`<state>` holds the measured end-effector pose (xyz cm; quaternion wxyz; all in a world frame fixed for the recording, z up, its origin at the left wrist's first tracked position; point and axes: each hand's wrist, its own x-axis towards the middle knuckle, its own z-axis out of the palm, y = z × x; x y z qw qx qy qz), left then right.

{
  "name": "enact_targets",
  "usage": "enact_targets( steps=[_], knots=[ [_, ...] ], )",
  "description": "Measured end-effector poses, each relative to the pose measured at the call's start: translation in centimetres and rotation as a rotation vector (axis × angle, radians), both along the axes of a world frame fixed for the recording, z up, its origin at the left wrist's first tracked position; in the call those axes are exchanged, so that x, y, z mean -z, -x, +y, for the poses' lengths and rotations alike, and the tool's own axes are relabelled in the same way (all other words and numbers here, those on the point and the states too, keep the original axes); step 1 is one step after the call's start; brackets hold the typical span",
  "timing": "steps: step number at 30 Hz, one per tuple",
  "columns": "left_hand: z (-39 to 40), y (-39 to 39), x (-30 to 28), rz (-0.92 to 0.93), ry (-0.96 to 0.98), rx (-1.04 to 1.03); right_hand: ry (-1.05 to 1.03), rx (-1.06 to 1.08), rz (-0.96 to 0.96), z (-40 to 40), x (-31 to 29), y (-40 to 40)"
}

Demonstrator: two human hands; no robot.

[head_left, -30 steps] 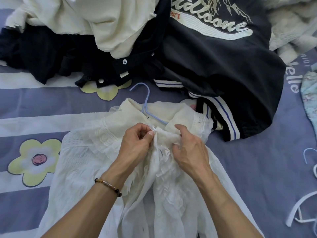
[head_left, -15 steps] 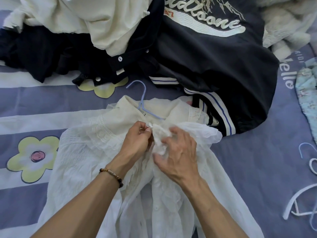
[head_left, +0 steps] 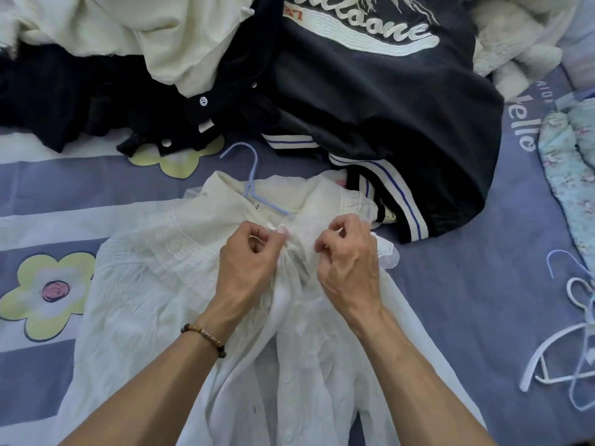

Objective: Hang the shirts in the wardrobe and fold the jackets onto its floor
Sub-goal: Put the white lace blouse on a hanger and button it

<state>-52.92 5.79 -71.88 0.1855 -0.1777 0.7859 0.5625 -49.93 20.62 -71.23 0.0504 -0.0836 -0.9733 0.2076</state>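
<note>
Both hands are working a little higher on the blouse than half a second ago, and the right hand [head_left: 349,262], which was lying flatter over the ruffles, is now curling into a pinch. The left hand [head_left: 249,262] is pinching the left edge of the placket near the collar, and the right-hand fingers [head_left: 325,247] are nipping the opposite edge just across from it, so this looks like fastening the top button.

The sheer white blouse [head_left: 167,300] is lying spread on the bed [head_left: 467,300] beneath both hands, already threaded on a pale blue hanger [head_left: 254,188] whose hook is pointing away, just beyond the fingers. Further beyond, the dark varsity jacket [head_left: 386,130] is heaped and overlapping the blouse's far shoulder.

To do this well, the two edges should be kept taut and aligned, with gentle pulls, since the fabric looks thin. Spare hangers [head_left: 573,365] are waiting well off to the right of the fingers.
</note>
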Motion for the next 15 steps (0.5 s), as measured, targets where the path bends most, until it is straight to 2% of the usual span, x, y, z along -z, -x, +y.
enact_targets(
  steps=[2, 4, 7, 11, 13, 15],
  knots=[
    [0.1, -0.3, -0.1, 0.02, 0.14, 0.085, -0.001, -0.032, -0.023, -0.5, 0.1, -0.7],
    [0.0, -0.3, -0.1, -0.007, 0.198, 0.131, 0.012, -0.076, -0.056, -1.0, 0.3, -1.3],
    [-0.7, -0.3, 0.0, -0.056, 0.174, 0.146, -0.057, -0.153, -0.114, -1.1, 0.7, -2.0],
    [-2.6, -1.2, -0.3, -0.15, 0.112, 0.19, -0.33, -0.002, -0.134, -0.3, 1.2, -2.0],
    [-3.3, -1.4, -0.2, -0.198, 0.1, 0.226, -0.403, -0.027, -0.097, -0.6, 1.2, -2.0],
    [-3.6, -1.6, -0.2, -0.225, 0.118, 0.27, -0.374, -0.124, 0.045, -1.3, 1.0, -2.2]
  ],
)
